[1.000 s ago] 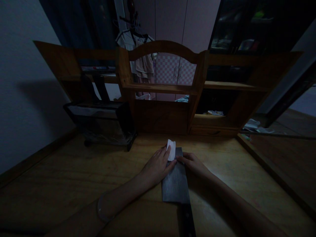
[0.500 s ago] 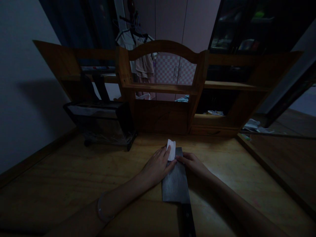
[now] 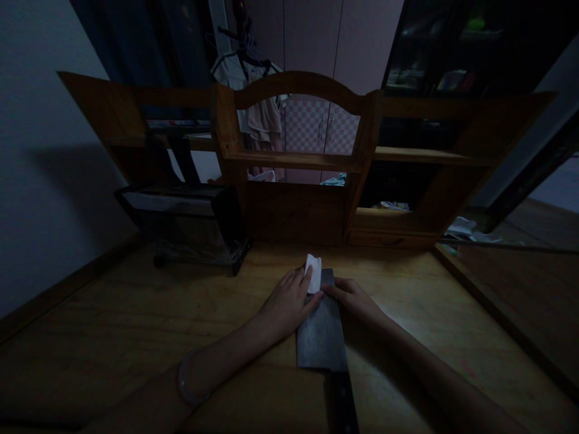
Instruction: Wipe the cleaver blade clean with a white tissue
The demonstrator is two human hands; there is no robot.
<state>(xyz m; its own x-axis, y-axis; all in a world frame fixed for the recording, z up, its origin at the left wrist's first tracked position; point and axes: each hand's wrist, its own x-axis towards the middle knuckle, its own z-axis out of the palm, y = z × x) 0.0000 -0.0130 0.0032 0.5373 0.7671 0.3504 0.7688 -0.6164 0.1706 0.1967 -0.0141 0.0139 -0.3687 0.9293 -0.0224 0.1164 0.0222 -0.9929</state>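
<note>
A cleaver (image 3: pixel 321 337) lies on the wooden desk (image 3: pixel 217 313), its broad blade pointing away from me and its black handle running off toward the bottom edge. My left hand (image 3: pixel 289 298) presses a folded white tissue (image 3: pixel 313 274) over the far left part of the blade, thumb lying across the metal. At the blade's far right edge, my right hand (image 3: pixel 350 294) pinches the cleaver, its thumb on top and the lower fingers partly hidden. A clear bracelet (image 3: pixel 181 377) circles my left wrist.
A black knife block (image 3: pixel 185 229) with several dark handles stands at the left. Along the back runs a wooden shelf unit (image 3: pixel 298 211). Hanging clothes (image 3: pixel 265 114) and pink cupboard doors (image 3: pixel 312 54) are behind it. A raised rim borders the desk's right side.
</note>
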